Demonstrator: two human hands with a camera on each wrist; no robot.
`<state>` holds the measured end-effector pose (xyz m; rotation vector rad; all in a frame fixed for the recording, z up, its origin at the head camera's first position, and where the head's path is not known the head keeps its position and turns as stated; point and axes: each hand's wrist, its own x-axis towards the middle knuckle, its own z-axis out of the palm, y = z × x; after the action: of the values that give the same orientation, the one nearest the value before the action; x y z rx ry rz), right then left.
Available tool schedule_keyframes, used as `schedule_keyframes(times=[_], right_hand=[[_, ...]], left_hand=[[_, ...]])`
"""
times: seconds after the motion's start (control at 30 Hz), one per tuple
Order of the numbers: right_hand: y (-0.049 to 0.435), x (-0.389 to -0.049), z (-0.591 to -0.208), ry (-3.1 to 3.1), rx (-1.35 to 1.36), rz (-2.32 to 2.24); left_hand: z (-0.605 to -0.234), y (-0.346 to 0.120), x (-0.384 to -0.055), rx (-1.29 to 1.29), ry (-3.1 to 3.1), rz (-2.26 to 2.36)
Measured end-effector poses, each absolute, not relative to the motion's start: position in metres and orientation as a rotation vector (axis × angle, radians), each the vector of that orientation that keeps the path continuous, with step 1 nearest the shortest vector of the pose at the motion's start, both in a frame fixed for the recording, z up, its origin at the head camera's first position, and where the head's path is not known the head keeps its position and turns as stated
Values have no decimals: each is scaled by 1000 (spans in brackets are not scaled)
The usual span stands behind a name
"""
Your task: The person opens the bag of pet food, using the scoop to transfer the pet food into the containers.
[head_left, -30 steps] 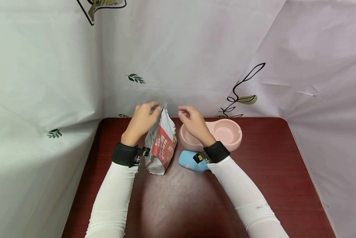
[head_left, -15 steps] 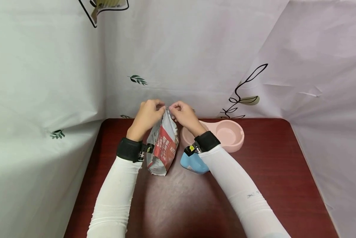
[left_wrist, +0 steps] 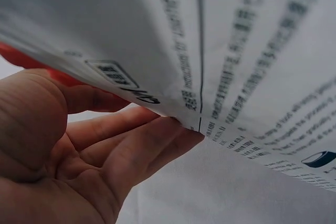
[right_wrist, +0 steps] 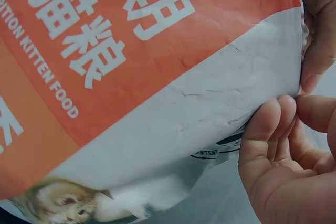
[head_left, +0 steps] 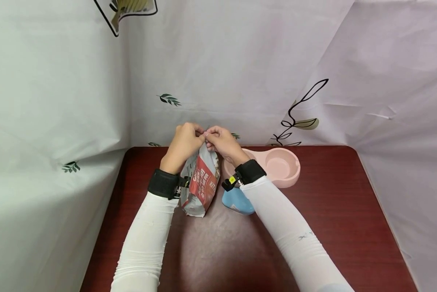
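Observation:
A red, orange and white kitten food bag stands upright on the table, its top edge between both hands. My left hand pinches that edge from the left; in the left wrist view its thumb and fingers lie against the bag's printed side. From the right, my right hand pinches the top edge close beside the left fingertips. The right wrist view has its curled fingers and thumb at the bag's upper corner. Whether the bag's mouth is sealed cannot be told.
Right of the bag is a pink double bowl, its left part covered by my right wrist. In front of it lies a light blue object, partly under the right forearm. Behind the dark red table hangs a pale cloth.
My right hand has moved left from above the pink bowl to the bag's top edge and now pinches it. The left hand has shifted slightly right along with the bag's top.

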<state>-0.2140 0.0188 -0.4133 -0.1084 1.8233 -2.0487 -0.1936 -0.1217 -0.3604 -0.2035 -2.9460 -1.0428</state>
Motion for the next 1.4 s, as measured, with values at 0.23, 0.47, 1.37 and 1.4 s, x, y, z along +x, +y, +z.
schedule_keyframes(times=[0.23, 0.47, 1.37, 1.4], right_hand=[[13, -214, -418, 1758, -87, -2131], [10, -213, -418, 1721, -74, -2144], [9, -215, -408, 1702, 13, -2021], [9, -215, -408, 1692, 13, -2025]], left_hand=[[-360, -123, -195, -188, -2936, -1018], [-362, -124, -199, -167, -2902, -1000], [-369, -124, -201, -210, -2890, -1052], [-369, -124, -201, -204, -2890, -1051]])
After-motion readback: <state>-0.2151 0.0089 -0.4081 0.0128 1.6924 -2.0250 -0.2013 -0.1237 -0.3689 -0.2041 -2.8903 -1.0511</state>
